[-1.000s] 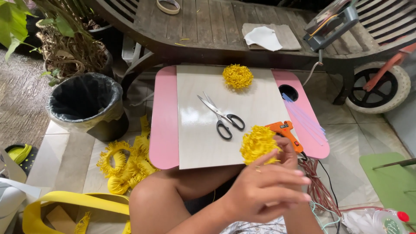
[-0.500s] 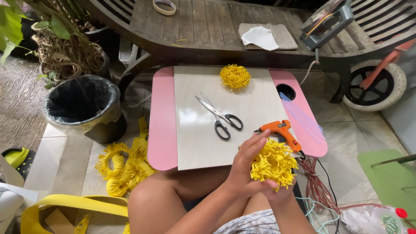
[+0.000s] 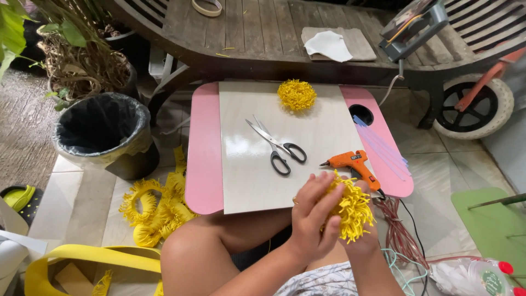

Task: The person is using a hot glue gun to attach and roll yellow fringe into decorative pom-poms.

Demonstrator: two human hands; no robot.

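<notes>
From your head camera, looking down: the black bin (image 3: 101,134) stands on the floor to the left of the tabletop (image 3: 246,181), lined with a dark bag; you cannot tell what, if anything, lies in it. At the lower left a yellow bag (image 3: 71,263) gapes open, with a brown cardboard piece showing inside. At the lower right a clear plastic bottle (image 3: 471,277) with a red cap lies on its side.

Your left hand (image 3: 312,225) comes up from the lower middle, fingers curled over the near side of the yellow fringed pompom (image 3: 353,211), its grip closed on the fringe. Your right hand (image 3: 359,238) sits under and behind the pompom, mostly hidden by it; it seems to cup the pompom from below, but how far its grip is closed you cannot tell. The pompom is held just off the near right edge of the tabletop, above your lap.

On the tabletop, the orange glue gun (image 3: 353,164) lies just beyond the pompom, the scissors (image 3: 276,145) lie shut near the middle, and a second yellow pompom (image 3: 297,94) rests at the far edge. Coils of yellow fringe (image 3: 156,211) lie on the floor beside your left knee.
</notes>
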